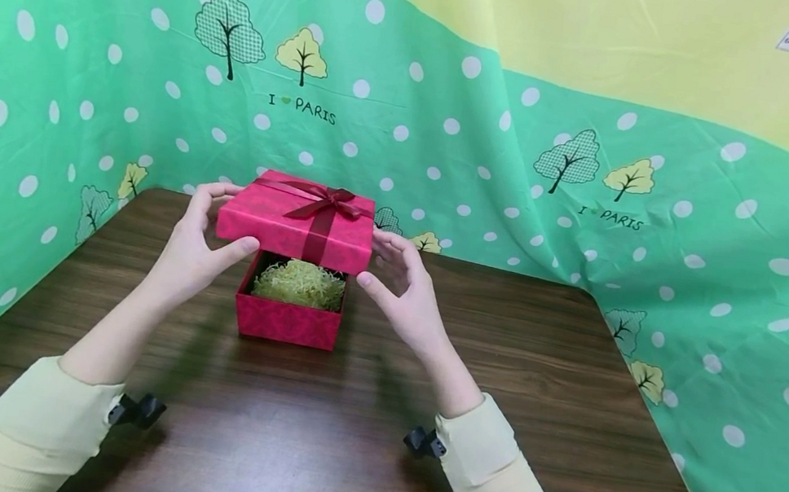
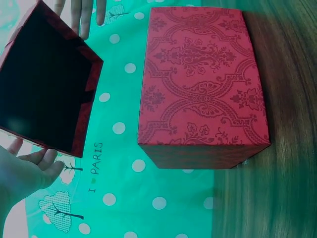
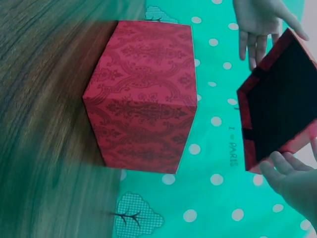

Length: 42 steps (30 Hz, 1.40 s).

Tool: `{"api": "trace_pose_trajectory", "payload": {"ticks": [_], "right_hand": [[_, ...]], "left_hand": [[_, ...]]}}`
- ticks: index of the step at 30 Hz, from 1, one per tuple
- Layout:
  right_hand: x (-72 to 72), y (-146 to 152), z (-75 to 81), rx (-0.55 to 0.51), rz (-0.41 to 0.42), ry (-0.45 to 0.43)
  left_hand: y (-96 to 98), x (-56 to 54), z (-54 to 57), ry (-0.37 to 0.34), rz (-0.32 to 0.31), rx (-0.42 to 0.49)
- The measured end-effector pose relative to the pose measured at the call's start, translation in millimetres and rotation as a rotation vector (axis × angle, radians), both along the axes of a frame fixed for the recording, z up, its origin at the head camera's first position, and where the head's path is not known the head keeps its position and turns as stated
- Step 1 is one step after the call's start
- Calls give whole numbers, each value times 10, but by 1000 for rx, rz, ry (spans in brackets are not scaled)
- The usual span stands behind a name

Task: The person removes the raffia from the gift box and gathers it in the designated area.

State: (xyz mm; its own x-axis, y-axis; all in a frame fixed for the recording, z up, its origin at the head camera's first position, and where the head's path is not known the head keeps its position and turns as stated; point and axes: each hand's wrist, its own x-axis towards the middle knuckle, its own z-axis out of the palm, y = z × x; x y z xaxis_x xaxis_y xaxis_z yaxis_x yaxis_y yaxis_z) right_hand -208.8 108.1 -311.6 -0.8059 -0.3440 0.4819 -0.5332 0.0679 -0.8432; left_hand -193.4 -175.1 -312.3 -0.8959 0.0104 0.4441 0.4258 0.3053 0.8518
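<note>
A pink-red box lid (image 1: pixel 280 215) with a dark red ribbon bow (image 1: pixel 329 201) is held up between two hands, above a matching box (image 1: pixel 287 323). My left hand (image 1: pixel 199 242) grips the lid's left side, thumb on its front face. On the right side, my right hand (image 1: pixel 407 293) holds the lid with the thumb at the front corner. Pale yellow-green shredded paper filling (image 1: pixel 299 283) shows inside the box. The lid's dark underside (image 2: pixel 44 79) faces the left wrist camera, tilted. In the right wrist view, the patterned box (image 3: pixel 143 99) stands apart from the lid.
The box stands on a dark wooden table (image 1: pixel 531 394). Behind and beside it hangs a green and yellow cloth (image 1: pixel 415 142) with white dots and printed trees. A small black device (image 1: pixel 139 411) sits at the left cuff, another black device (image 1: pixel 424 443) at the right.
</note>
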Motion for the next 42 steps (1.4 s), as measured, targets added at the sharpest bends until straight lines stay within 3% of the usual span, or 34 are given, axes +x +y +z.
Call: {"api": "trace_pose_trajectory", "payload": {"ticks": [6,13,20,29,34,42], "right_hand": [[115,-39,121,-65,21,-18],[17,-22,-5,-91,74,-7],[18,-45,-14,-80,82,39],[65,-107,26,-88,73,107],[62,-121,4,-83,58,98],[59,-147,-26,-52,57,68]], "left_hand": [[19,20,-4,39,-20,28],[8,26,-1,112,-71,78],[-4,54,2,152,-99,111],[-66,111,-14,116,-13,20],[-83,117,-25,115,-14,15],[-148,135,-16,126,7,-68]]}}
